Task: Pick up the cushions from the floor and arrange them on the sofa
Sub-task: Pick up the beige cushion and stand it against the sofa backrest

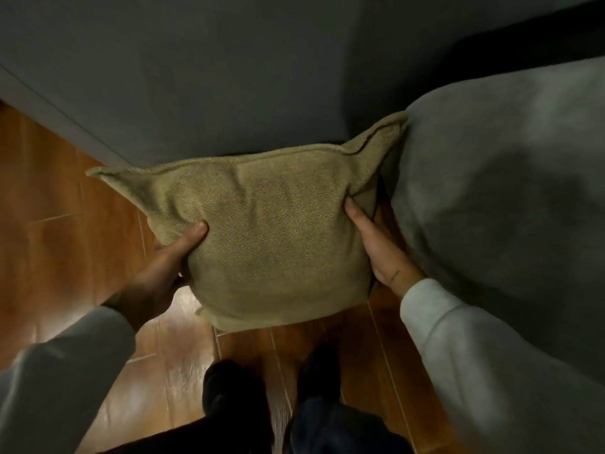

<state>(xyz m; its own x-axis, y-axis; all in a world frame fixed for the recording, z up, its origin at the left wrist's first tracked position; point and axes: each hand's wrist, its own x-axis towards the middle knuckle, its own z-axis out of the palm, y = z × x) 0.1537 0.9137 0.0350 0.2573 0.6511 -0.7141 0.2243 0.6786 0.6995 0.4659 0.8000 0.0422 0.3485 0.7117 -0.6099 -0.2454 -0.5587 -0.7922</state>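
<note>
Olive-tan woven fabric fills the space between my hands: one cushion [271,231], held up off the wooden floor [65,224]. Its broad face is turned toward me and its long axis runs left to right, with the piped top seam slanting upward to the right. Both upper corners stick out as floppy ears, one pointing left, the other up and right, where it touches the rounded arm of the grey sofa [497,191]. My left hand [163,270] grips the cushion's lower left edge, thumb pressed into the front face, the other fingers hidden behind. My right hand [379,247] clamps the right edge, thumb on the front, fingers curled around the back beside the sofa arm. Below the cushion my two dark shoes [229,385] stand on the floor planks.
</note>
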